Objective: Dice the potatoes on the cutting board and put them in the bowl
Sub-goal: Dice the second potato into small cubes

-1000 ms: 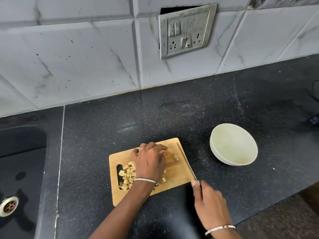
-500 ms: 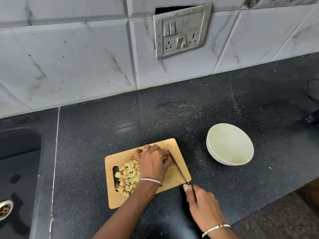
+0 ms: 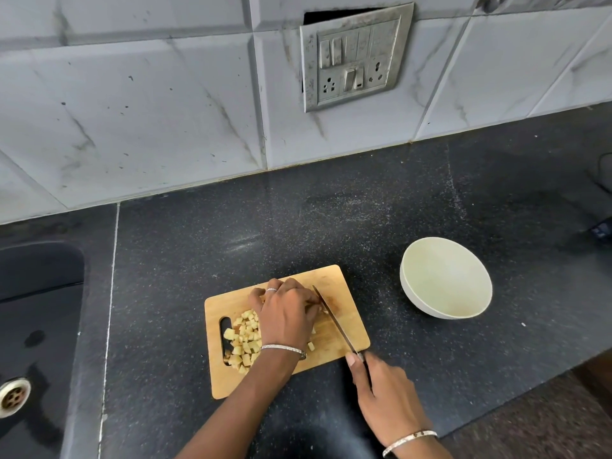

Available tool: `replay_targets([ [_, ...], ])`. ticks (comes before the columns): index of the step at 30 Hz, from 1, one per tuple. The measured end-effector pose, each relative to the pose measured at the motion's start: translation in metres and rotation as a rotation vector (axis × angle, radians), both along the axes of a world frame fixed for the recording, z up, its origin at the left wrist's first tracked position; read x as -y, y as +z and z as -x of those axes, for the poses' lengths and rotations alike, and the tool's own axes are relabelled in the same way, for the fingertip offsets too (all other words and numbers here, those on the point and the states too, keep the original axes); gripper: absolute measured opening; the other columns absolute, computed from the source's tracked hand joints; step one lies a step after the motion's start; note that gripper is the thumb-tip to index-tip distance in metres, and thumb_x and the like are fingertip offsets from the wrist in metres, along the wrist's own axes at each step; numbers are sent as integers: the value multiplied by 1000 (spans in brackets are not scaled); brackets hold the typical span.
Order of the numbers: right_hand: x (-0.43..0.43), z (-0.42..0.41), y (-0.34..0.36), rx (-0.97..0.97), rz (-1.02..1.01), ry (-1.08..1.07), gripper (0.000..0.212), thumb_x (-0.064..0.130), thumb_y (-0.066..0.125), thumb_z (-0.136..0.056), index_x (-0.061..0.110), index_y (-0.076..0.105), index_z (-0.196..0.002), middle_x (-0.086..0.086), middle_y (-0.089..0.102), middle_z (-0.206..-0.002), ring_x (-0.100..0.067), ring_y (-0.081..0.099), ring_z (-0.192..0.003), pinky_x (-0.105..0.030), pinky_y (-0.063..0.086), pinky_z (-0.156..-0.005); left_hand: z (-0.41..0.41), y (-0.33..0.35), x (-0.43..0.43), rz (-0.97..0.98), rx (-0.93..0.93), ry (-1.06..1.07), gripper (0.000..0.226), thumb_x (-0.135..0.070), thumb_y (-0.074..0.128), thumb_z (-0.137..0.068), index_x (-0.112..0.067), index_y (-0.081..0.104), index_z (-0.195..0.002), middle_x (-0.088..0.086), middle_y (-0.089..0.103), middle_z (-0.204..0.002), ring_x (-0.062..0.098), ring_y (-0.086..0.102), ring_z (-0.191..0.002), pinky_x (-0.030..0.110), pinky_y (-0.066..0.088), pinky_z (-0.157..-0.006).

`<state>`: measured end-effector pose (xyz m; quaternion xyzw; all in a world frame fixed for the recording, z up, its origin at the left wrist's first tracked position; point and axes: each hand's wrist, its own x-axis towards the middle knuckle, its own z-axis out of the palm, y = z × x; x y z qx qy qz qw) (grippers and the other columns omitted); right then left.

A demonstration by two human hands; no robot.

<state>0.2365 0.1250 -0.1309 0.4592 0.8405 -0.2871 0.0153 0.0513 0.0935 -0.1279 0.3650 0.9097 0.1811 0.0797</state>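
A wooden cutting board (image 3: 344,332) lies on the black counter. A heap of diced potato (image 3: 244,342) sits at its left end beside the handle slot. My left hand (image 3: 286,314) is curled over an uncut potato piece, which it mostly hides, in the board's middle. My right hand (image 3: 381,395) grips the handle of a knife (image 3: 334,321), forefinger along the spine. The blade lies right against my left fingertips. A pale empty bowl (image 3: 445,283) stands to the right of the board.
A dark sink (image 3: 36,326) with a metal drain is at the left. The tiled wall with a switch plate (image 3: 354,58) rises behind. A dark cable and small device (image 3: 601,230) sit at the far right. The counter's front edge runs near my right wrist.
The knife has swung from the board's right edge inward until its blade meets my left fingertips. My left hand stays over the potato piece.
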Motion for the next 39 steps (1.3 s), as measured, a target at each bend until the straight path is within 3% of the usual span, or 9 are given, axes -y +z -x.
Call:
replay_targets([
  [10,14,16,6,135,-10,-29,43,57,18,-98,27,48,-106,-5,66,-100,-33,64,-98,-41,47,-73,2,-4,-4,-6,-8,-6,9,-37,65,-81,-39,73,-84,-20,64,-92,10,49,-97,40,24,-93],
  [15,10,22,3,116,12,-31,43,55,22,-99,27,54,-99,-4,67,-95,-32,64,-96,-39,41,-67,3,-2,-6,-8,2,-1,10,-34,65,-80,-39,73,-82,-21,65,-91,9,50,-96,39,21,-92],
  [20,1,14,0,-4,118,-27,46,56,27,-98,23,56,-84,2,64,-78,-29,63,-84,-42,48,-73,2,1,-4,2,-14,5,9,-37,65,-81,-39,73,-84,-20,64,-94,10,48,-98,40,19,-92],
  [24,-2,-3,0,-25,160,-28,46,58,30,-97,27,48,-69,2,59,-66,-23,60,-75,-40,46,-69,9,2,-2,24,-23,16,10,-37,64,-81,-36,73,-85,-18,63,-94,12,44,-99,42,20,-95],
  [29,-4,-16,5,-57,81,-79,49,63,25,-93,26,52,-74,2,64,-73,-20,62,-80,-41,48,-74,19,9,7,32,-17,16,12,-33,61,-81,-35,73,-81,-18,62,-94,11,43,-97,41,22,-90],
  [34,-5,-3,4,20,13,-26,42,57,24,-98,26,43,-79,-2,66,-87,-31,61,-95,-41,45,-73,28,18,18,-14,35,34,16,-28,60,-82,-39,72,-83,-19,63,-99,10,47,-101,39,23,-87],
  [39,14,4,2,15,79,85,47,64,21,-95,25,40,-77,2,58,-74,-26,61,-83,-43,47,-71,39,28,34,-54,71,59,21,-26,59,-85,-44,69,-91,-20,63,-105,11,49,-108,33,17,-79],
])
